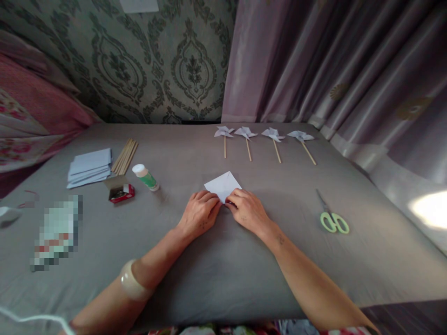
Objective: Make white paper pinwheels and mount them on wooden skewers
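A white sheet of paper (223, 186) lies on the grey cloth in front of me, turned so one corner points away and a crease shows near that corner. My left hand (200, 211) is closed on its near left edge, fingers bent down at the near corner. Opposite it, my right hand (246, 209) pinches the near right edge, thumb and fingers pressed together. The two hands almost meet at the near corner, which they partly hide. A pale bangle (133, 281) circles my left forearm.
At the back right lie several paper pinwheels (273, 135) on sticks. Green-handled scissors (333, 222) rest to the right. Leftward are a paper stack (90, 167), wooden sticks (125, 157), a glue stick (145, 177), a small red box (120, 191) and a pixelated object (57, 232).
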Available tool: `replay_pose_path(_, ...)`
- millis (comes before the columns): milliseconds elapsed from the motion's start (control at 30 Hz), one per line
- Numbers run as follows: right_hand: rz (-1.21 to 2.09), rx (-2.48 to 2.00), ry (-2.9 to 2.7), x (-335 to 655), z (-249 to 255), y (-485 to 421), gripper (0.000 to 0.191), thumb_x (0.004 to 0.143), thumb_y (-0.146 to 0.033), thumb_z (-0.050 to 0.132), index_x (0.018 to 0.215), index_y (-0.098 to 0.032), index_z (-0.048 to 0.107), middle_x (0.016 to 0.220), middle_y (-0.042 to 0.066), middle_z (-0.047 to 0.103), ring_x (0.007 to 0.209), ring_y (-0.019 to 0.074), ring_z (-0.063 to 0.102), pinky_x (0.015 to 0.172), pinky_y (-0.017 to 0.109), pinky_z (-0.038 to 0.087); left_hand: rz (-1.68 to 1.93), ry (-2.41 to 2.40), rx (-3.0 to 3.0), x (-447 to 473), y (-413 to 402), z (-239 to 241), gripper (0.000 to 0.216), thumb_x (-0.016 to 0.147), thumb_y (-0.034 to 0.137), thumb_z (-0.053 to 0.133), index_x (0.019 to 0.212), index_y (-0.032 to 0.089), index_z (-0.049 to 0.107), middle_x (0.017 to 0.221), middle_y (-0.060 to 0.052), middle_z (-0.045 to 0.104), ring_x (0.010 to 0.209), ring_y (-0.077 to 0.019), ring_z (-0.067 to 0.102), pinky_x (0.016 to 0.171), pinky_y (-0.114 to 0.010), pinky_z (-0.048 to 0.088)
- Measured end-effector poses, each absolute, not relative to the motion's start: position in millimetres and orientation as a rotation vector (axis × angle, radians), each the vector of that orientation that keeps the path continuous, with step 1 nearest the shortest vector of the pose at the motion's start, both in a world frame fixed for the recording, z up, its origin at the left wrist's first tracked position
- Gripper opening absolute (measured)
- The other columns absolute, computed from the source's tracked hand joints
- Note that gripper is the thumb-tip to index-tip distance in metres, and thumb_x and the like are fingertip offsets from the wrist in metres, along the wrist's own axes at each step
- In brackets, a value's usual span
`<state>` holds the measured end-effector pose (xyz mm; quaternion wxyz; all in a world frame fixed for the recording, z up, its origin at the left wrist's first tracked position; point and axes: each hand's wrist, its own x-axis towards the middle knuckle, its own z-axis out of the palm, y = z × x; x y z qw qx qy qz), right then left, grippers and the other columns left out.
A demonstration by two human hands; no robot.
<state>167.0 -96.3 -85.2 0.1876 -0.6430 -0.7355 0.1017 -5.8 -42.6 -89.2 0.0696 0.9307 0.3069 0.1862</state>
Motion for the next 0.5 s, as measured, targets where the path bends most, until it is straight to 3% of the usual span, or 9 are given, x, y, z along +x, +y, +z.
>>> replay_pose_path(167, 0.454, -1.763, -1.977, 167.2, -79.7, -97.3, 0.012, 0.086, -0.022, 0.06, 0.084, -0.022, 0.072, 0.09, 0.004, 0.065, 0.084, 0.0154, 0.06, 0.076, 0.027, 0.042, 0.549, 0.947, 2.769, -13.3, -42.4, -88.1, 0.026, 0.093, 0.023, 0.043, 0.095, 0.019, 0.069, 0.103, -0.006, 0.072, 0.099, -0.022, 0.06, 0.089, -0.039, 0.039)
replay_pose_path(300, 0.62, -1.717, -1.923, 169.1, -76.7, -98.6, 0.01, 0.084, -0.022, 0.063, 0.081, -0.021, 0.073, 0.088, 0.002, 0.066, 0.075, 0.0125, 0.059, 0.07, 0.025, 0.042, 0.513, 0.943, 2.77, -16.1, -47.4, -84.6, 0.024, 0.091, 0.024, 0.046, 0.087, 0.02, 0.069, 0.095, -0.006, 0.073, 0.092, -0.021, 0.06, 0.088, -0.039, 0.038)
replay_pose_path(500, 0.653, -1.736, -1.9, 168.2, -80.8, -98.3, 0.011, 0.081, -0.021, 0.063, 0.079, -0.022, 0.073, 0.083, 0.002, 0.066, 0.068, 0.0114, 0.057, 0.066, 0.025, 0.041, 0.503, 0.948, 2.755, -15.7, -45.7, -88.9, 0.021, 0.09, 0.026, 0.05, 0.087, 0.021, 0.07, 0.094, -0.006, 0.072, 0.09, -0.0207, 0.059, 0.085, -0.038, 0.038)
